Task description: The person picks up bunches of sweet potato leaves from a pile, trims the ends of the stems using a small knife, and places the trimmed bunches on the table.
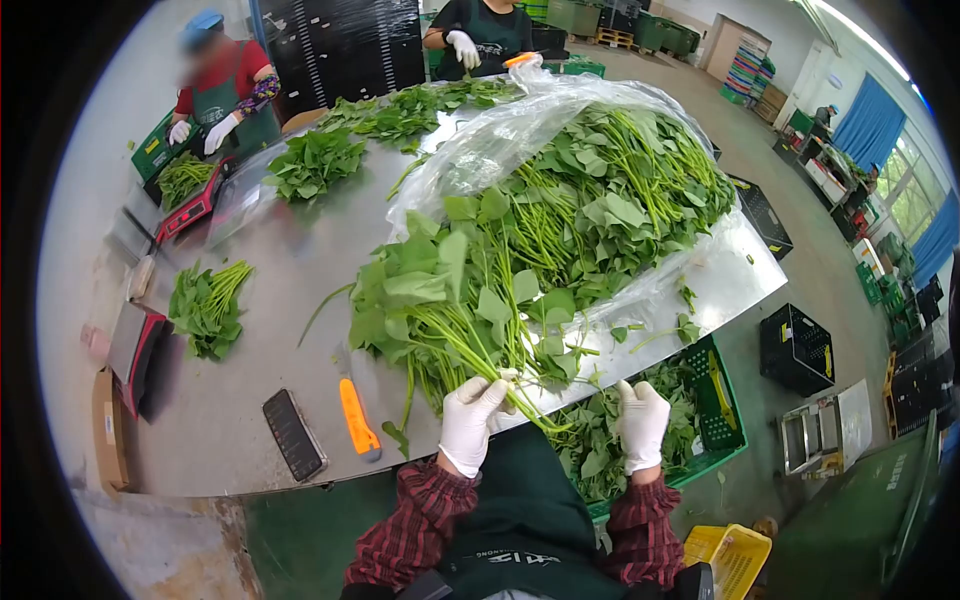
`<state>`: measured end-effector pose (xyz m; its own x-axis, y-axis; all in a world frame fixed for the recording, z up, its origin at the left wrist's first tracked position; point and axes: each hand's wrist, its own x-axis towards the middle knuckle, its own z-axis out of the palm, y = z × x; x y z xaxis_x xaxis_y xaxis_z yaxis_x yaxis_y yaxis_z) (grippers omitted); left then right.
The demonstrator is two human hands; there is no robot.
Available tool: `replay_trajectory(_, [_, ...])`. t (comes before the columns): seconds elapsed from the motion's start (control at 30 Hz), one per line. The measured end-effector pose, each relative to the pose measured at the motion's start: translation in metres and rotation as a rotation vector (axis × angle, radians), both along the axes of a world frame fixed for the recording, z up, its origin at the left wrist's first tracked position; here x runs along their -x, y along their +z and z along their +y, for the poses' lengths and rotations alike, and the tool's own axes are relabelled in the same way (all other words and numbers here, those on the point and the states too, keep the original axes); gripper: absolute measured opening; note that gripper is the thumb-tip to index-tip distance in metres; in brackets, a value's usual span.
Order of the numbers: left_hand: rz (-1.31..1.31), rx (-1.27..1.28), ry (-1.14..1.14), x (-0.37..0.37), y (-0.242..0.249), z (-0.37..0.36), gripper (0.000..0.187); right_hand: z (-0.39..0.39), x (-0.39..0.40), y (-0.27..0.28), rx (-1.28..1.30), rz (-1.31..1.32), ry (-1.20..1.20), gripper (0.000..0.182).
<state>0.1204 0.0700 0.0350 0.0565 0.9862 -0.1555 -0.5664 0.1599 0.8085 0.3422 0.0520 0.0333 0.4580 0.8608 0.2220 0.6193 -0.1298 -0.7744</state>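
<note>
left hand [472, 418]: white glove, thin and a bit wrinkly; the grip is pinched shut on a few long stems of the greens [520, 270] right at the desk's near edge, around 6 o'clock in the view.
right hand [641, 420]: same white glove, fingers held together and pointing up, off the desk edge at about 5 o'clock. Looks like it isn't holding anything, just hovering over the crate below.
sleeves: red and dark plaid, with a dark green apron between them. There's pale writing on the apron but I can't read it.
greens: big loose heap of leafy stalks, heart-ish leaves and thin pale green stems, running from the left hand up toward 1 o'clock across the desk.
plastic bag [540, 120]: clear, crinkly, shiny, opened up under and behind the heap.
desk [290, 300]: brushed steel, flat and reflective.
knife [355, 415]: orange handle, lying at 9 o'clock from the left hand.
phone [294, 434]: dark slab, just past the knife.
crate [715, 400]: green plastic lattice, leaves inside, under the right hand.
small bunch [208, 305]: same greens, at 10 o'clock, well apart.
</note>
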Motion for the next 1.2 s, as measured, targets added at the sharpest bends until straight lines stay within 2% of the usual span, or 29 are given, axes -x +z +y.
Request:
replay_trajectory(0.07, [0.063,0.001,0.005,0.0,0.001,-0.001,0.018,-0.005,0.006,0.015,0.009,-0.05,0.071,0.031])
replay_trajectory(0.13, [0.124,0.003,0.003,-0.004,0.005,-0.004,0.017,-0.013,0.034,0.028,-0.148,0.001,0.319,0.016])
replay_trajectory(0.17, [0.12,0.043,0.009,-0.009,0.01,-0.006,0.014,-0.018,0.049,0.034,-0.099,0.014,0.427,0.012])
replay_trajectory(0.2, [0.118,0.082,0.016,-0.013,0.015,-0.007,0.012,-0.018,0.06,0.038,-0.216,-0.288,0.546,0.013])
replay_trajectory(0.23, [0.119,0.08,0.017,-0.014,0.016,-0.008,0.012,-0.017,0.071,0.034,-0.225,-0.417,0.625,0.012])
replay_trajectory(0.3, [0.218,0.1,0.016,-0.015,0.018,-0.01,0.011,-0.017,0.08,0.026,-0.219,-0.532,0.662,0.011])
replay_trajectory(0.47, [0.301,0.02,-0.014,-0.006,0.013,-0.011,0.011,-0.007,0.087,0.016,-0.305,-0.541,0.682,0.007])
replay_trajectory(0.53, [0.29,-0.032,0.001,-0.004,0.012,-0.008,0.012,0.001,0.08,0.007,-0.251,-0.358,0.402,0.005])
replay_trajectory(0.57, [0.28,-0.081,0.017,-0.001,0.012,-0.006,0.014,0.009,0.069,0.002,-0.316,-0.338,0.297,0.014])
replay_trajectory(0.63, [0.138,-0.125,-0.035,0.011,0.004,-0.001,0.022,0.009,0.052,0.021,0.078,0.28,0.237,0.017])
replay_trajectory(0.67, [0.067,-0.15,-0.1,0.018,0.0,0.001,0.023,0.009,0.045,0.03,0.077,0.281,0.241,0.017])
replay_trajectory(0.73, [-0.001,-0.173,-0.17,0.026,0.0,0.002,0.025,0.006,0.035,0.041,0.441,0.603,0.64,0.024])
replay_trajectory(0.77, [-0.006,-0.175,-0.233,0.028,0.0,0.002,0.026,0.006,0.036,0.039,0.512,0.68,0.763,0.027])
replay_trajectory(0.83, [-0.011,-0.184,-0.29,0.029,0.003,0.002,0.029,0.003,0.048,0.053,0.583,0.616,0.901,0.026])
replay_trajectory(0.87, [-0.077,-0.124,-0.359,0.029,0.007,-0.001,0.031,0.005,0.052,0.055,0.705,0.638,0.914,0.026])
replay_trajectory(0.9, [-0.141,-0.065,-0.425,0.029,0.011,-0.002,0.033,0.005,0.056,0.055,0.705,0.633,0.926,0.026])
replay_trajectory(1.03, [-0.121,0.008,-0.376,0.026,0.006,-0.005,0.041,-0.002,0.067,0.043,0.681,0.591,0.864,0.023])
replay_trajectory(1.1, [-0.063,-0.009,-0.344,0.022,0.003,-0.006,0.045,-0.007,0.074,0.039,0.587,0.309,0.766,0.02])
replay_trajectory(1.13, [-0.051,0.013,-0.335,0.021,0.0,-0.006,0.047,-0.01,0.072,0.029,0.438,0.21,0.845,0.017])
replay_trajectory(1.2, [-0.068,0.024,-0.291,0.016,-0.004,-0.006,0.048,-0.016,0.071,0.027,0.407,0.183,0.852,0.016])
